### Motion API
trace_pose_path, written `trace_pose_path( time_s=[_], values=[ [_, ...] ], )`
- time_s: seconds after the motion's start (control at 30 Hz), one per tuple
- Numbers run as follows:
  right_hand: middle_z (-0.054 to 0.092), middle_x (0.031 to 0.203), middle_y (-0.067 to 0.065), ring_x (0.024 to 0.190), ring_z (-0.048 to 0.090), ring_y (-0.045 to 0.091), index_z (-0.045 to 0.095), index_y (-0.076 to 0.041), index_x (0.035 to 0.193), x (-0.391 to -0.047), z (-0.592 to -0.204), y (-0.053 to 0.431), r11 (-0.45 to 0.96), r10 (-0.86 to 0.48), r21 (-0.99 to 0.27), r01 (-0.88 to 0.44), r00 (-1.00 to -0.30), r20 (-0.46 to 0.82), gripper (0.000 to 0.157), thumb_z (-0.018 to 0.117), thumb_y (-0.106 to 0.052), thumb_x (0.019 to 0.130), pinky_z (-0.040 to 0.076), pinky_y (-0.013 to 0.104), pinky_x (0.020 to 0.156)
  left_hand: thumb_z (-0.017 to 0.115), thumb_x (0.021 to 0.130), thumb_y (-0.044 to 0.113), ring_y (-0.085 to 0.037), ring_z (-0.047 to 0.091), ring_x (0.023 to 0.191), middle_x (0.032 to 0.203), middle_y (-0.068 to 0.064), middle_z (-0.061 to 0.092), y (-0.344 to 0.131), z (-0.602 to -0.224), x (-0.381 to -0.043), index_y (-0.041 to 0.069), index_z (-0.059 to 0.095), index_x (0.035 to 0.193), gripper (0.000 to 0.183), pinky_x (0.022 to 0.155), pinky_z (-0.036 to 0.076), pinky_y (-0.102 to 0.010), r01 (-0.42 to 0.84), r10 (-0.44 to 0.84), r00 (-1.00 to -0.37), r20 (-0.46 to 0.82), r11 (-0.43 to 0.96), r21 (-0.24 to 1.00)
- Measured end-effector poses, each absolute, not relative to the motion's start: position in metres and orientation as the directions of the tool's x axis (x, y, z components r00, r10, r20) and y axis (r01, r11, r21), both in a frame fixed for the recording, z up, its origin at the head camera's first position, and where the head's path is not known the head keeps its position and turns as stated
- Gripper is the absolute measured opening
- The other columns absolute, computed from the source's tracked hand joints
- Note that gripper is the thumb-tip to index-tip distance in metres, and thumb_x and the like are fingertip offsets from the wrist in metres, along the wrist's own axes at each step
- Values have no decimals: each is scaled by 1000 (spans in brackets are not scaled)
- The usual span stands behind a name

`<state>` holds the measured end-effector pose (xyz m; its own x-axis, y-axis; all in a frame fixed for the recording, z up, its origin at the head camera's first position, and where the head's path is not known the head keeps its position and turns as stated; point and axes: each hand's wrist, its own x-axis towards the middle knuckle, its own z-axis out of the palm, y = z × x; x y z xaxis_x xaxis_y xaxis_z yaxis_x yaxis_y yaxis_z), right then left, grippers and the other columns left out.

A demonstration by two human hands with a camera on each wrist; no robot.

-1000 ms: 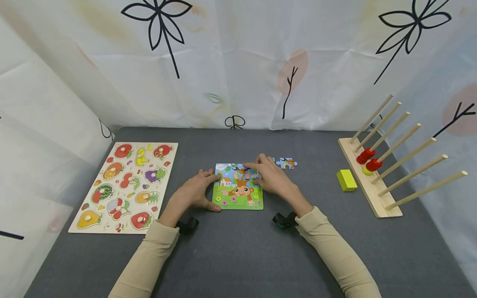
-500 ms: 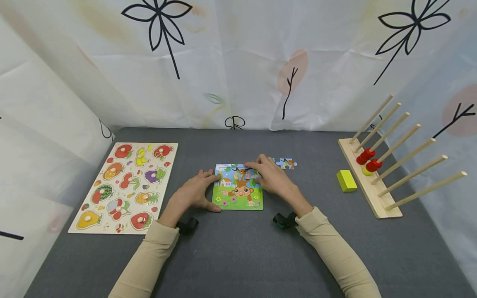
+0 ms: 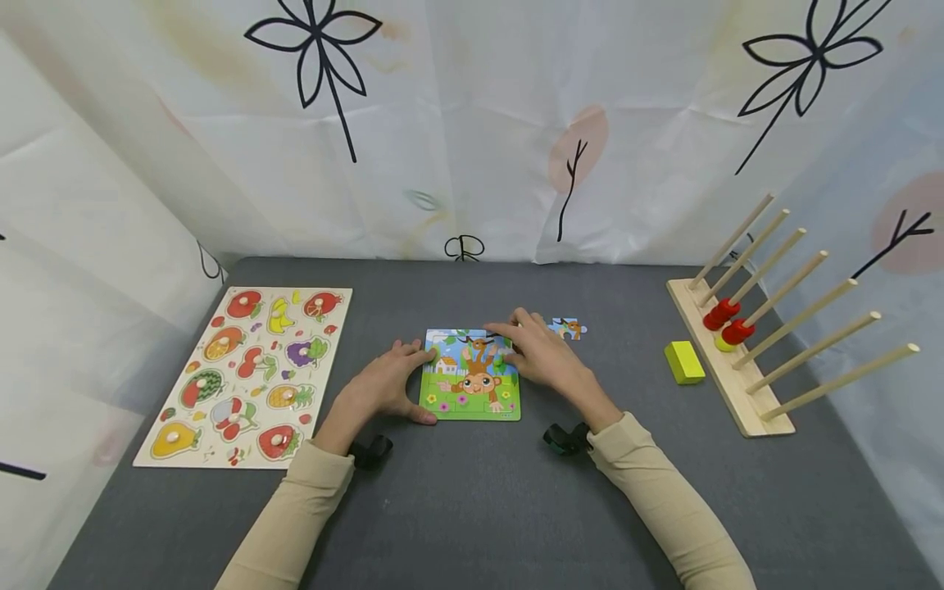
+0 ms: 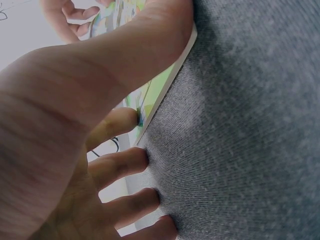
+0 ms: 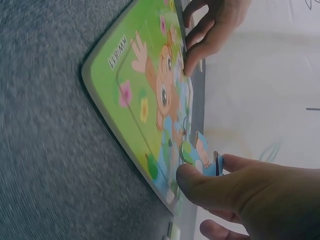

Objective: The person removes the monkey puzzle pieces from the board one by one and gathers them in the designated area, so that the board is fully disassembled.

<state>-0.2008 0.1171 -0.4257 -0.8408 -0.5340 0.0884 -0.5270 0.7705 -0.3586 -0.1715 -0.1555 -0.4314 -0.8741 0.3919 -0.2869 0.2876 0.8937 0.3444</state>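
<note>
A square monkey jigsaw puzzle [image 3: 463,406] lies on the grey table between both hands. My left hand [image 3: 385,382] rests spread at its left side, thumb by the near left corner and index finger along the edge; in the left wrist view the other fingertips touch the cloth. Over the puzzle's upper right part is my right hand [image 3: 544,351], palm down. Its thumb and a finger pinch a small blue puzzle piece [image 5: 201,150], raised and tilted above the board in the right wrist view. Another loose puzzle piece [image 3: 568,329] lies beyond that hand.
At left lies a fruit peg puzzle board [image 3: 254,385]. To the right, a wooden peg rack [image 3: 726,360] carries red and yellow beads [image 3: 736,332] on slanting pegs. Beside it sits a yellow block [image 3: 684,363]. A white printed curtain [image 3: 487,131] hangs behind the table.
The head view has tilted slightly, so the whole scene sits a little lower. Both hands keep nearly the same places at the puzzle; my right hand now hides more of the loose pieces behind it.
</note>
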Motion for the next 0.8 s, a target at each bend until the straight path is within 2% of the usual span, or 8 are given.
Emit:
trace_pose_path(
  time_s=[0.13,0.37,0.8],
  values=[
    [58,113,10,88,47,22,60,-21,145,-202,-424,122,773,-533,-357,-524,-842,81,52,73,-14,95,42,31,69,94,67,50,-52,28,152,165,-23,33,-155,-432,-171,9,45,155,109,119,33,-66,287,390,-876,-282,894,344],
    [58,119,12,95,49,26,59,-19,146,-206,-420,134,766,-537,-386,-514,-842,56,53,71,-7,96,47,36,77,94,68,48,-52,27,153,165,-23,33,-155,-431,-170,9,45,155,108,120,33,-66,283,388,-876,-285,894,348],
    [58,119,13,97,51,27,55,-18,149,-211,-414,169,822,-485,-348,-452,-874,-10,54,68,-9,98,46,38,73,94,67,48,-52,28,153,165,-24,33,-156,-432,-169,8,45,154,108,120,32,-66,290,395,-877,-272,888,356]
  ],
)
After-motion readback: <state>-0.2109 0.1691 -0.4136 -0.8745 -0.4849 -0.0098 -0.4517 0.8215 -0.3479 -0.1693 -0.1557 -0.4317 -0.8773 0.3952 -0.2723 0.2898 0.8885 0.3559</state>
